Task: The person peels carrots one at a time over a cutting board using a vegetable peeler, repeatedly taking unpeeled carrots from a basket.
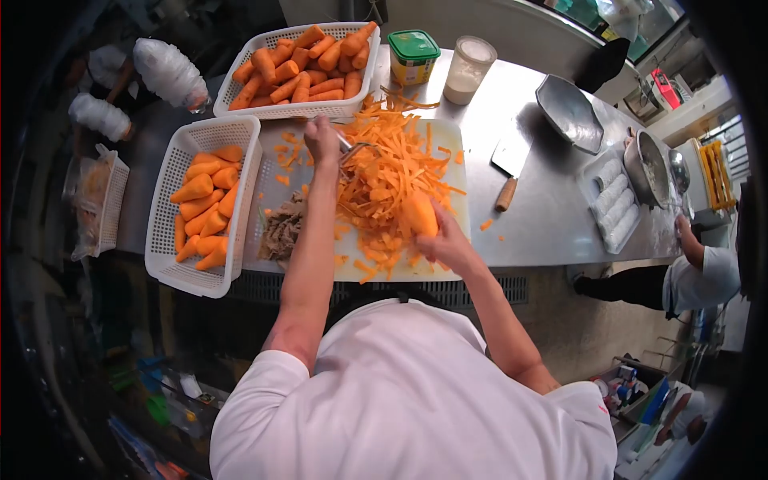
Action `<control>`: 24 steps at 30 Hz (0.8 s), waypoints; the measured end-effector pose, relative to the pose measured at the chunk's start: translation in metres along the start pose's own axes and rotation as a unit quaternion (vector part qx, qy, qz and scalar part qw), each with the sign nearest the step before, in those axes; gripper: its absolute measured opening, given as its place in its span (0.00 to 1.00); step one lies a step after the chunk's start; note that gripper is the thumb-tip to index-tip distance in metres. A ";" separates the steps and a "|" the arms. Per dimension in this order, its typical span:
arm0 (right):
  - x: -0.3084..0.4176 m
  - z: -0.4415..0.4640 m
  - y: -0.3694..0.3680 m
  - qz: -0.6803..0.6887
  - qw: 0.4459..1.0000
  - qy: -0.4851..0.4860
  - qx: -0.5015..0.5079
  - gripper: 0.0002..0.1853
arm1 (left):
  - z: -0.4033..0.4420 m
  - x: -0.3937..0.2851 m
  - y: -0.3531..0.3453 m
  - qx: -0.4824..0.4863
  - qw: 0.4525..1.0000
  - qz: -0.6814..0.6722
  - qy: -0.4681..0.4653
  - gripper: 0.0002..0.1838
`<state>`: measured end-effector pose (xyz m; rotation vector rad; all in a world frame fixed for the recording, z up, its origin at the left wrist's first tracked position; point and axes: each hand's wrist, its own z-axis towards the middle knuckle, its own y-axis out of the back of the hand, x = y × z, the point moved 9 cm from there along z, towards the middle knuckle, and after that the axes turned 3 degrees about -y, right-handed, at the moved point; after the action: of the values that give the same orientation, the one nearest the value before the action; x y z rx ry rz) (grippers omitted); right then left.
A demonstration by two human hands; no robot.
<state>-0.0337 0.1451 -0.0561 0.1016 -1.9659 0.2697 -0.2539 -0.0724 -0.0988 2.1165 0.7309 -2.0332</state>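
Note:
My left hand (322,141) is closed around the handle of a metal peeler (346,146), whose head is over the peelings. In my right hand (450,245) is a peeled carrot (418,214), gripped at its lower end and tilted upward. Beneath both hands, a large heap of orange carrot peelings (384,172) covers much of the white cutting board (446,136). Some scraps lie loose around the heap. Next to my left forearm is a pile of brownish, darker peelings (282,230).
A white basket (250,160) of peeled carrots stands at left; another basket (232,112) at the back holds unpeeled-looking carrots. A cleaver (512,156), green-lidded tub (414,46), clear jar (470,68) and tray of white rolls (612,200) are rightward. Another person (704,276) works at far right.

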 end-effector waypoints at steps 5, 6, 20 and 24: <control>0.000 0.025 -0.002 -0.062 0.996 0.039 -0.058 0.39 | -0.058 -0.006 -0.045 0.101 0.989 0.112 -0.012 0.20; 0.004 0.020 -0.003 -0.090 0.992 0.052 -0.065 0.39 | -0.056 0.005 -0.047 0.120 0.981 0.151 0.018 0.19; 0.009 0.012 0.000 -0.304 0.936 0.083 -0.154 0.38 | -0.059 -0.024 -0.028 0.015 0.991 0.123 -0.052 0.17; 0.020 0.006 -0.004 -0.372 0.908 0.117 -0.155 0.36 | -0.045 -0.026 -0.030 0.045 0.968 0.238 -0.062 0.17</control>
<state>-0.0460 0.1407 -0.0399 0.5681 -1.5732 -0.5081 -0.2250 -0.0341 -0.0626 1.9424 0.0947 -1.9296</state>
